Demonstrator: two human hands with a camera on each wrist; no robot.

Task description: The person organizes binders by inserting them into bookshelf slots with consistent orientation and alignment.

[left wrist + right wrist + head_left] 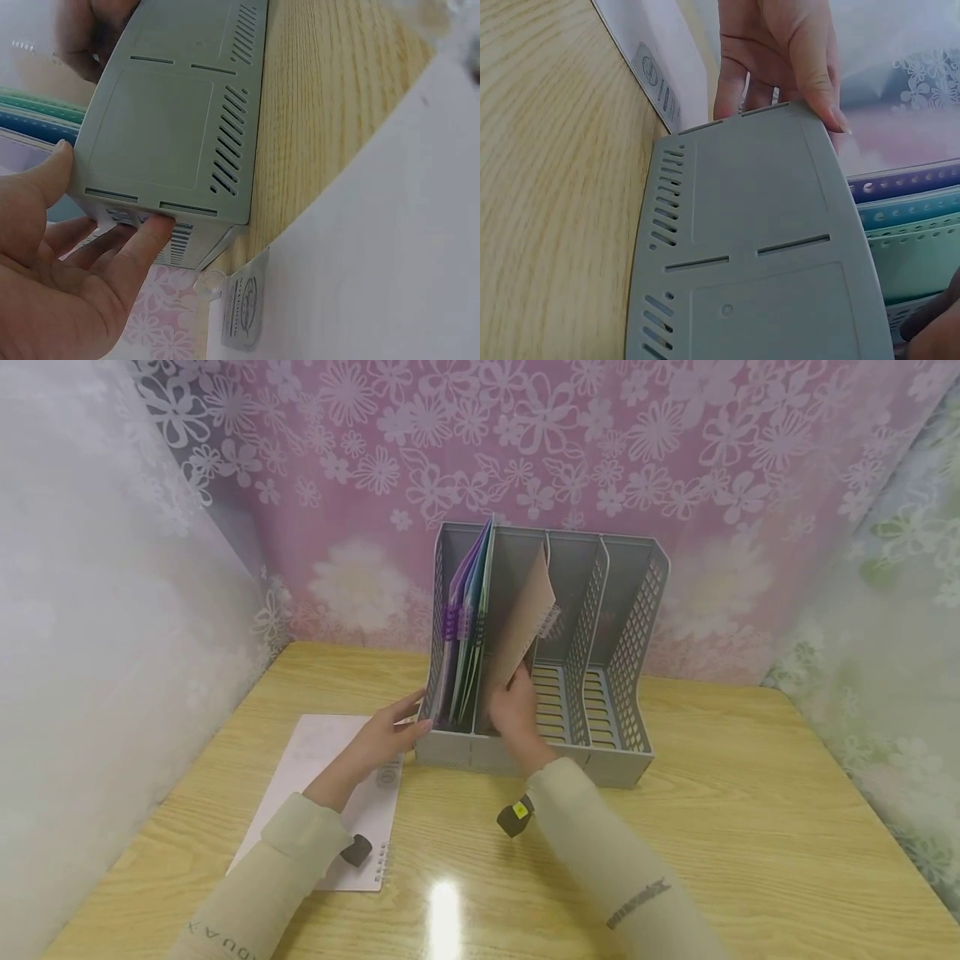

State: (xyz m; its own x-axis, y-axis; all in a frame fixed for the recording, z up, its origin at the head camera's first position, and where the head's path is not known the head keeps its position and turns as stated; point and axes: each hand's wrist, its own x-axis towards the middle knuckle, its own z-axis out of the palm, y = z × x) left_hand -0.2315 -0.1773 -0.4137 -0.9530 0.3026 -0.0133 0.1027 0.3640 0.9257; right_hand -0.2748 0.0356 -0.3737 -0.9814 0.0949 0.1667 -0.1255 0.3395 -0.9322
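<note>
A grey desktop file organizer (525,758) with upright compartments stands on the table. My left hand (375,742) grips its front left corner, thumb on the front rim and fingers along the side wall, as the left wrist view also shows. In the second compartment from the left, my right hand (516,706) holds a spiral notebook (525,614) with a pale brownish cover, low on its near edge. The notebook leans to the right, its wire binding (550,622) facing right. Purple, blue and green loose-leaf notebooks (467,627) fill the leftmost compartment.
A white-covered spiral notebook (300,777) lies flat on the wooden table (750,827), partly under my left forearm. The two right compartments (597,702) show their slotted floors. Flowered curtains (480,435) hang behind and at both sides.
</note>
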